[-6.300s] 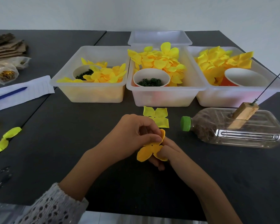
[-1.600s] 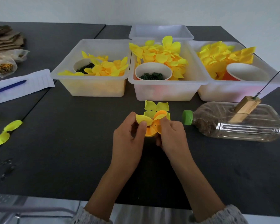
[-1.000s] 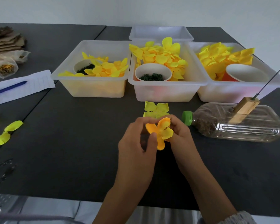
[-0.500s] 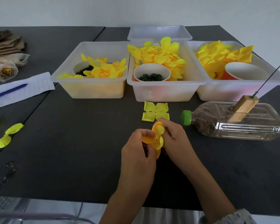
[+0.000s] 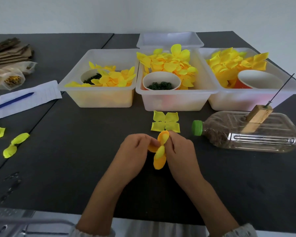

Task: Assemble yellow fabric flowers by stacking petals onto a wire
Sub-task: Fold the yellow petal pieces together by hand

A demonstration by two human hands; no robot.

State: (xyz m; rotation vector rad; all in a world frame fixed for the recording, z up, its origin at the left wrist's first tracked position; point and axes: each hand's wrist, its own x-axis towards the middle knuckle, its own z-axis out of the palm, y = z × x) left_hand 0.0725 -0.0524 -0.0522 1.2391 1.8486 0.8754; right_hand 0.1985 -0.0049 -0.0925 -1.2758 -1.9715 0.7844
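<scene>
On the dark table [image 5: 61, 151], in front of three plastic bins [image 5: 176, 98] with yellow petals, the left hand [image 5: 135, 149] and the right hand [image 5: 179, 151] pinch one orange-yellow fabric flower [image 5: 160, 151] between curled fingers. A pale four-petal piece [image 5: 165, 123] lies flat just behind it. A bottle [image 5: 249, 134] lies at the right.

No text, label, brand or number can be read anywhere. The white sheet of paper [image 5: 29, 98] on the counter [image 5: 75, 151] seems to carry faint ruled lines, but no writing on it is legible. The clear plastic bottle [image 5: 249, 132] bears no readable label.
</scene>
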